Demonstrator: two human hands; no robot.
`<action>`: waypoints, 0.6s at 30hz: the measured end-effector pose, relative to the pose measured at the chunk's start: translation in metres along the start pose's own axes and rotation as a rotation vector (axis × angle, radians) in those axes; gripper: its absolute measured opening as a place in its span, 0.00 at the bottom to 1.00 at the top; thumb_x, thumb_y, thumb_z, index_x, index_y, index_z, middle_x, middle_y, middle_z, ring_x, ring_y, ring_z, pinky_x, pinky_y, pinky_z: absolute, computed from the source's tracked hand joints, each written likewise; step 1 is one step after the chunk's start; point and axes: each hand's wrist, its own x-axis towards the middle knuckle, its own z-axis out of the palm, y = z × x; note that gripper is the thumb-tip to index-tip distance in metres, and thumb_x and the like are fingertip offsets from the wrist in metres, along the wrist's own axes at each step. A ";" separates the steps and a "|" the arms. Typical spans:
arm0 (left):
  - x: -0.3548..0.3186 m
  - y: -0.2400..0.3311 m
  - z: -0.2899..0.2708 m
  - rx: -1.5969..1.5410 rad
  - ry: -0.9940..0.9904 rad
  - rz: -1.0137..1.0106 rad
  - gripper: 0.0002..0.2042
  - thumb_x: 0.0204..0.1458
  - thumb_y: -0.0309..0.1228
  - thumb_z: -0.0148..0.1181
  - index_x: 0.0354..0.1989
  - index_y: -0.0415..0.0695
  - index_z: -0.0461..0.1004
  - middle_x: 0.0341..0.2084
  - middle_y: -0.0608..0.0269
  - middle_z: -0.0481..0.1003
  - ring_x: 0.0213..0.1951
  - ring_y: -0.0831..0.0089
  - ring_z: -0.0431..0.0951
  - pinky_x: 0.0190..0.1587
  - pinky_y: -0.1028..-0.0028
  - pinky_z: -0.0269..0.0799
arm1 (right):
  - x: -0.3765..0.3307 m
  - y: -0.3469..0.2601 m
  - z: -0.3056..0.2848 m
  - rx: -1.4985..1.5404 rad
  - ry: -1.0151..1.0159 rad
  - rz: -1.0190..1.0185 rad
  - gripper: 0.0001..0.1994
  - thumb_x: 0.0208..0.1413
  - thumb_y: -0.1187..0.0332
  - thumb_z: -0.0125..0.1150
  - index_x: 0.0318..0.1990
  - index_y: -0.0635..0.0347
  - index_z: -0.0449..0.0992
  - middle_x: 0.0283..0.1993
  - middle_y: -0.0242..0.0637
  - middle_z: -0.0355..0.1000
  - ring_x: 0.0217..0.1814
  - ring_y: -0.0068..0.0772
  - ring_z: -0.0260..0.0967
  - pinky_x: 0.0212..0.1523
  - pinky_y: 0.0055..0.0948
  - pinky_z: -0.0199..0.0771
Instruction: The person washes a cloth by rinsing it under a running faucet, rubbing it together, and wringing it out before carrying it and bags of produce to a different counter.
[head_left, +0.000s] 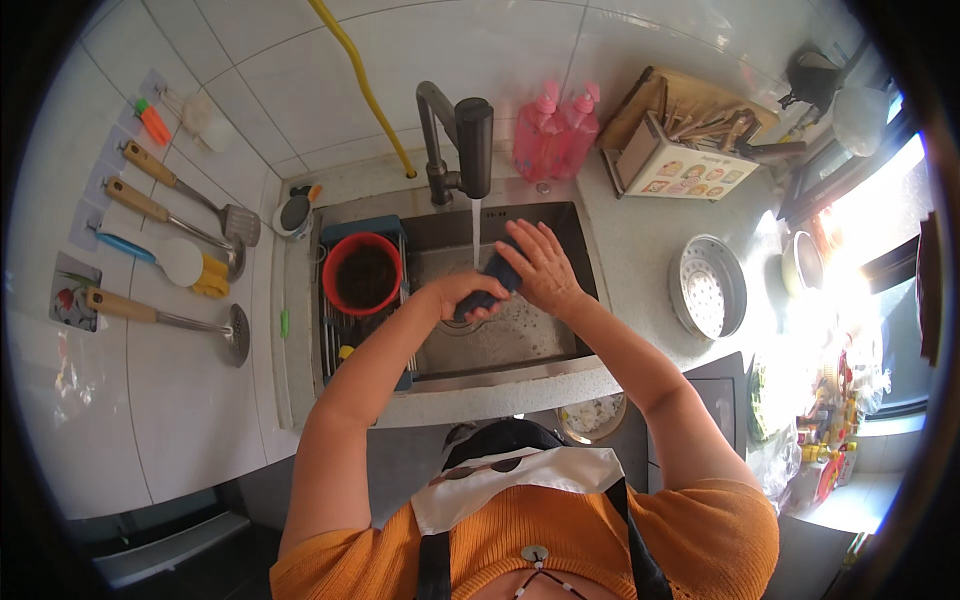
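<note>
Over the sink (540, 372), my left hand (462, 294) is closed around a dark blue, soft-looking item (503, 268), perhaps a cloth; its exact kind I cannot make out. My right hand (546, 272) lies against the upper end of this item with fingers stretched and slightly apart. Water runs from the dark tap (472, 150) in a thin stream (477, 230), falling right behind my hands. Part of the item is hidden under my fingers.
Left in the sink, a red bowl (330, 268) with dark contents sits on a blue rack (409, 380). Pink pump bottles (540, 140), a utensil holder (680, 165) and a metal strainer (708, 287) stand on the counter. Several utensils, including a slotted turner (238, 224), hang at left.
</note>
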 end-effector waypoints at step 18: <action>0.023 -0.022 -0.002 1.541 0.810 0.467 0.13 0.32 0.25 0.57 0.31 0.41 0.68 0.22 0.51 0.71 0.29 0.59 0.74 0.29 0.64 0.69 | -0.006 -0.011 0.042 0.060 -0.515 0.533 0.10 0.35 0.70 0.58 0.29 0.57 0.68 0.27 0.42 0.70 0.31 0.44 0.69 0.30 0.37 0.69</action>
